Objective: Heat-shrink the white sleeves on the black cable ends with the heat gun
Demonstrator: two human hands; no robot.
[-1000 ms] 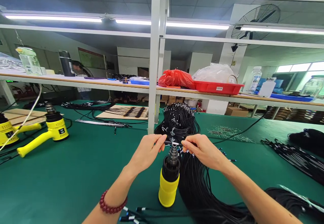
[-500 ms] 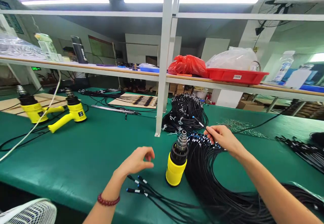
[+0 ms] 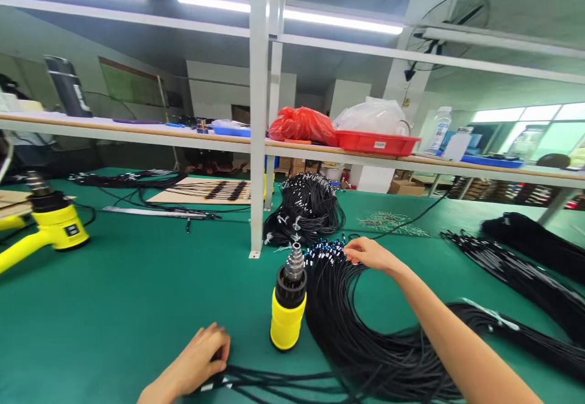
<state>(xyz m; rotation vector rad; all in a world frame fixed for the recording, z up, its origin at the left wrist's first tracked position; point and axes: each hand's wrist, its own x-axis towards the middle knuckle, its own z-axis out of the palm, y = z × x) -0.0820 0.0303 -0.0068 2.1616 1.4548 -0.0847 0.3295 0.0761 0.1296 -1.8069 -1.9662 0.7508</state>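
Observation:
My left hand [image 3: 201,358] is low over the front of the green table, its fingers curled down around the labelled ends of several loose black cables [image 3: 278,379]. The fingertips are partly hidden, and thumb and forefinger nearly meet at a cable. Farther right, my right hand [image 3: 370,254] pinches a black cable at the tip end of a large cable bundle [image 3: 336,306]; its fingers cover most of that cable's end. Blue tips and white labels [image 3: 324,250] crowd the bundle's end. A yellow heat gun [image 3: 287,312] stands nozzle up between my hands.
Another yellow heat gun [image 3: 61,227] lies at left. A coiled cable pile [image 3: 311,206] is behind the upright post [image 3: 258,148]. More cable bundles [image 3: 525,276] lie at right. The shelf above carries a red tray [image 3: 377,143] and a red bag [image 3: 301,125].
The view has turned to the right. My left hand has come down onto the loose cable ends. My right hand has lowered the blue-tipped cable to the bundle's end.

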